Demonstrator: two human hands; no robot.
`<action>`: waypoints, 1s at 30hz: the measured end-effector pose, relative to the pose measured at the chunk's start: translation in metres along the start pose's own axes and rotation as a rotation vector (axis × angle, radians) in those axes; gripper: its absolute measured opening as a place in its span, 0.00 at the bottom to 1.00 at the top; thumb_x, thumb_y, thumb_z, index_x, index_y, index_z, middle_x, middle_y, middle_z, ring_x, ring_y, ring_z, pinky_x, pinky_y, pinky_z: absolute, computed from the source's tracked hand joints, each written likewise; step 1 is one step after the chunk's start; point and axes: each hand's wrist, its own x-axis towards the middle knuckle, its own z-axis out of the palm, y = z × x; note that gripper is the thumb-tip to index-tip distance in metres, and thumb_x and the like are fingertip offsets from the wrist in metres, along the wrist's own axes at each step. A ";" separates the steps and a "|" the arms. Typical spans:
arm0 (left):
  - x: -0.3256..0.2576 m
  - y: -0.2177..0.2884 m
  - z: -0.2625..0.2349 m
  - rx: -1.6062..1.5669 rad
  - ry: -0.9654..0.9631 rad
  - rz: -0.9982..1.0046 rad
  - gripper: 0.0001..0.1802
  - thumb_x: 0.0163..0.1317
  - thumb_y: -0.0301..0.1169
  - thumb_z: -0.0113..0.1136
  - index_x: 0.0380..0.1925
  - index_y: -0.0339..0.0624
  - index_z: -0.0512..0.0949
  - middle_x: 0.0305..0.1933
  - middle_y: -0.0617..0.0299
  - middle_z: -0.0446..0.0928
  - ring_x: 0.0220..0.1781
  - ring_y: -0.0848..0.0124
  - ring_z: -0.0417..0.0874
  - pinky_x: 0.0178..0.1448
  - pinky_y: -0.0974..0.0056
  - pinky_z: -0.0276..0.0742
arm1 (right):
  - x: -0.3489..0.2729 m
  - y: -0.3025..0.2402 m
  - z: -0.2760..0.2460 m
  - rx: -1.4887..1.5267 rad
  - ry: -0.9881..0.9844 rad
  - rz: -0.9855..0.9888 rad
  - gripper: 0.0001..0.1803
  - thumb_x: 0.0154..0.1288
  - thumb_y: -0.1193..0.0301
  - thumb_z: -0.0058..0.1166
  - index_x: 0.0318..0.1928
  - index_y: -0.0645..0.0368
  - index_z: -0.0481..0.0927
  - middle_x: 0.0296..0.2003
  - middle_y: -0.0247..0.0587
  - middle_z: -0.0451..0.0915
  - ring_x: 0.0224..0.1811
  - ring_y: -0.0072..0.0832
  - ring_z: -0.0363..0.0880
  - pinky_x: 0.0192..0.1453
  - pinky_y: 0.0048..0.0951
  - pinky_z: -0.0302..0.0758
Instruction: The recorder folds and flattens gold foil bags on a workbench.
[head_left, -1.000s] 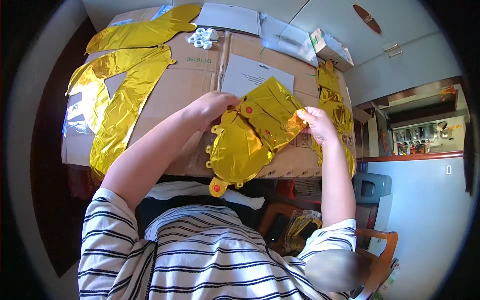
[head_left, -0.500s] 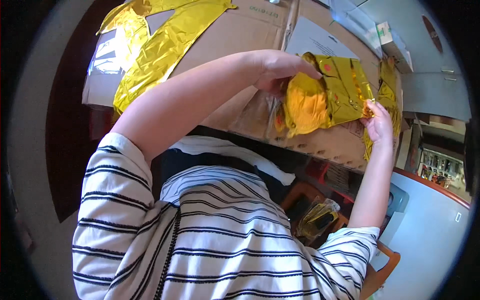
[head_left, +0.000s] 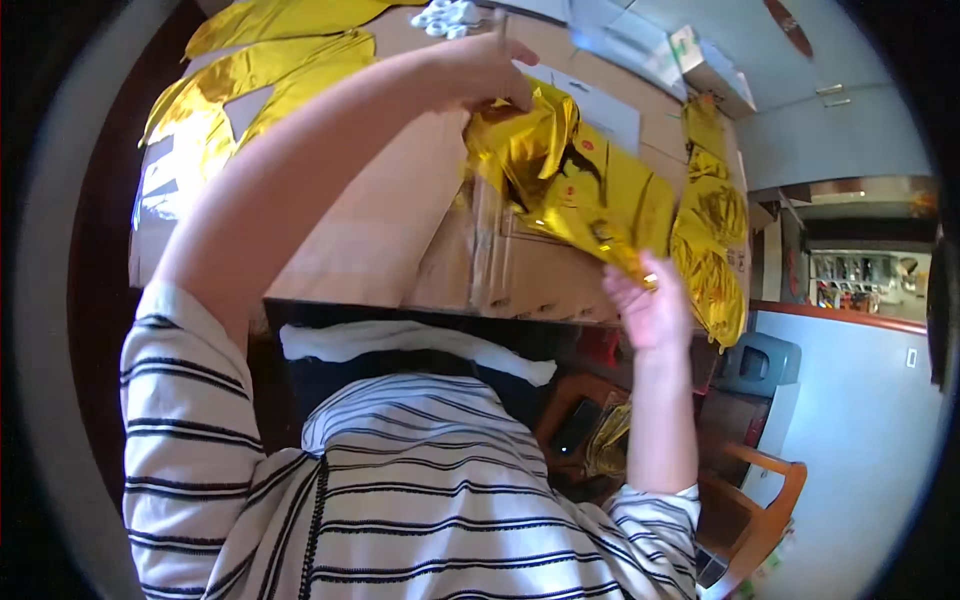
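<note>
A flat gold foil balloon [head_left: 610, 195] with small red marks is stretched above the cardboard-covered table, its left part crumpled and folded over. My left hand [head_left: 490, 75] reaches across from the left and grips its upper left part; some of the fingers are hidden behind the foil and the hand. The lower right corner of the foil is pinched in my right hand [head_left: 652, 305], between thumb and fingers. More flat gold foil balloons [head_left: 265, 80] lie at the far left of the table, and another gold foil piece [head_left: 712, 260] hangs along its right edge.
Cardboard [head_left: 375, 230] covers the table top. A pale sheet [head_left: 595, 105] lies behind the held foil, a small white bundle [head_left: 446, 18] at the back. A white box [head_left: 712, 70] stands at the back right. Wooden chairs [head_left: 785, 500] stand low at the right.
Both hands have moved left with the gold foil, the left hand upward and the right hand lower. The foil now slants down to the right, and the whole view has shifted.
</note>
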 end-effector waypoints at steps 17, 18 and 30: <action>-0.061 -0.042 0.050 0.839 0.162 0.625 0.13 0.62 0.33 0.65 0.45 0.41 0.83 0.50 0.55 0.81 0.57 0.56 0.80 0.65 0.52 0.73 | 0.026 -0.040 -0.002 -1.260 -0.084 -0.390 0.15 0.63 0.67 0.69 0.44 0.66 0.84 0.34 0.38 0.84 0.36 0.21 0.80 0.42 0.27 0.79; -0.064 -0.048 0.052 0.823 0.170 0.623 0.13 0.62 0.33 0.65 0.44 0.41 0.83 0.51 0.55 0.81 0.58 0.57 0.80 0.65 0.53 0.72 | 0.031 -0.039 0.000 -1.259 -0.095 -0.348 0.16 0.62 0.67 0.70 0.44 0.66 0.84 0.34 0.38 0.84 0.36 0.21 0.80 0.42 0.26 0.79; -0.043 -0.065 0.048 0.723 0.120 0.742 0.13 0.60 0.32 0.69 0.44 0.40 0.82 0.53 0.59 0.79 0.57 0.57 0.79 0.64 0.54 0.73 | 0.057 -0.056 0.009 -1.165 -0.407 0.048 0.11 0.60 0.73 0.69 0.41 0.62 0.83 0.35 0.30 0.84 0.37 0.17 0.78 0.47 0.20 0.75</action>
